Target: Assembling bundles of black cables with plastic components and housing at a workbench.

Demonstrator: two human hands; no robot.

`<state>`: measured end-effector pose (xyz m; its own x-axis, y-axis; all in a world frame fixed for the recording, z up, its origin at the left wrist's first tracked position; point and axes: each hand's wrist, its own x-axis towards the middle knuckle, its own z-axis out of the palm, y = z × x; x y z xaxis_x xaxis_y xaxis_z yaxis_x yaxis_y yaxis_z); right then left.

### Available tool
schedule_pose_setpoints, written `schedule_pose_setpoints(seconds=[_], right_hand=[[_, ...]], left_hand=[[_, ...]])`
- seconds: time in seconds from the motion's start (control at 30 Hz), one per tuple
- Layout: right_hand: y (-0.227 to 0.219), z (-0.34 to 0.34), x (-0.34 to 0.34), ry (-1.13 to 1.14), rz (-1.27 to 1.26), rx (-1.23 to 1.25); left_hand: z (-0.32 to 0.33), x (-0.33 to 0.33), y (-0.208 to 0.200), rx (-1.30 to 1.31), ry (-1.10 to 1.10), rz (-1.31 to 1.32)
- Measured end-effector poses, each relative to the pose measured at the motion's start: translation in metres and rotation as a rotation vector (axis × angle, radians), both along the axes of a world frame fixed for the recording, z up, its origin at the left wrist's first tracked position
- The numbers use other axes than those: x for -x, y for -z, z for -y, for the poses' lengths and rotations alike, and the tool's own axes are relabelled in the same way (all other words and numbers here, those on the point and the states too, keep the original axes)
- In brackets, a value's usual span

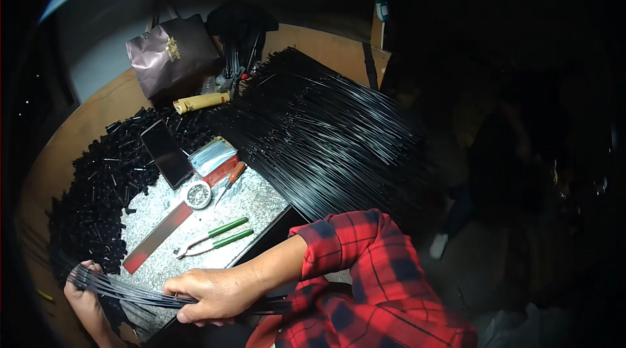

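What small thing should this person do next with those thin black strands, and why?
Perhaps the left hand should gather the black strands closer together: they fan apart near that hand, while the right hand holds them in a tighter bunch.

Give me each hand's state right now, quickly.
Left hand: closed, holding the bundle of thin black strands near its left end.
Right hand: closed around the same bundle, farther right.

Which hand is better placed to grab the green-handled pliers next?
Probably the right hand: it is closer to the pliers than the left hand. Both grip black strands, so the right would likely need freeing first.
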<state>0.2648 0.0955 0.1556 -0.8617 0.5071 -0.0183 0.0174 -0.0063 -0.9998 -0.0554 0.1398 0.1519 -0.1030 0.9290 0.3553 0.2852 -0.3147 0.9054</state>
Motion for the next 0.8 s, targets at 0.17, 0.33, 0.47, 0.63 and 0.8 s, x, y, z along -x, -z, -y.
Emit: schedule_pose_setpoints(seconds=[0.17, 0.33, 0.47, 0.63, 0.8], right_hand=[[0.017, -0.015, 0.023, 0.154, -0.067, -0.081], [0.089, -0.019, 0.027, 0.282, 0.143, -0.171], [0.144, -0.006, 0.026, 0.203, 0.271, -0.174], [0.211, -0.001, 0.026, 0.105, 0.338, -0.339], [0.266, -0.01, 0.024, 0.055, 0.351, -0.454]], left_hand=[[-0.035, -0.013, -0.023, -0.338, -0.048, 0.063], [-0.048, -0.05, 0.002, -0.36, 0.131, -0.166], [-0.024, -0.047, 0.057, -0.2, 0.321, -0.014], [0.024, -0.034, 0.081, -0.147, 0.482, -0.596], [0.05, -0.052, 0.081, -0.02, 0.52, -1.005]])
